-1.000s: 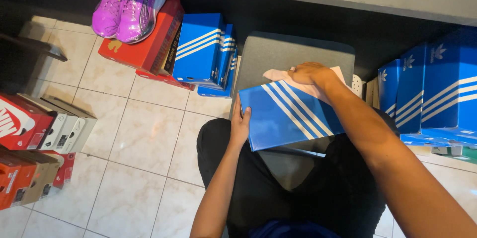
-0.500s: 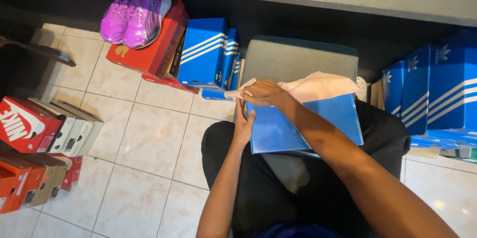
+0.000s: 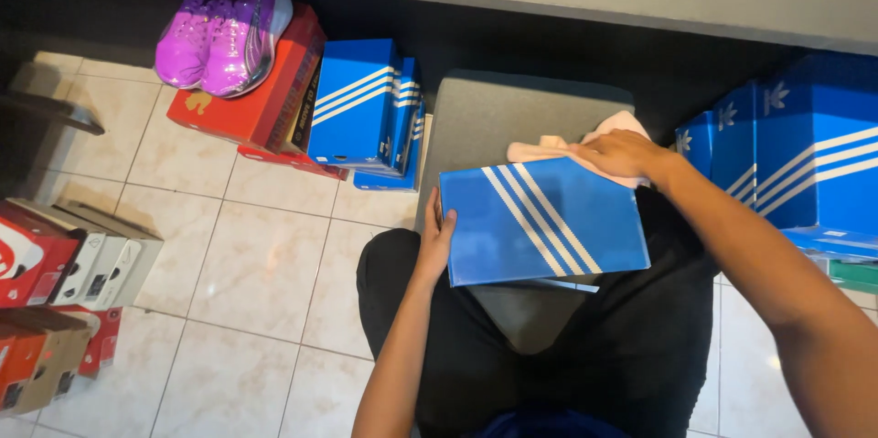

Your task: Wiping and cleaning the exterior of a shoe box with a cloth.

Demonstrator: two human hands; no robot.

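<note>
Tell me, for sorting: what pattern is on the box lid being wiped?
Blue shoebox lid with three diagonal white stripes, seen in the head view.
</note>
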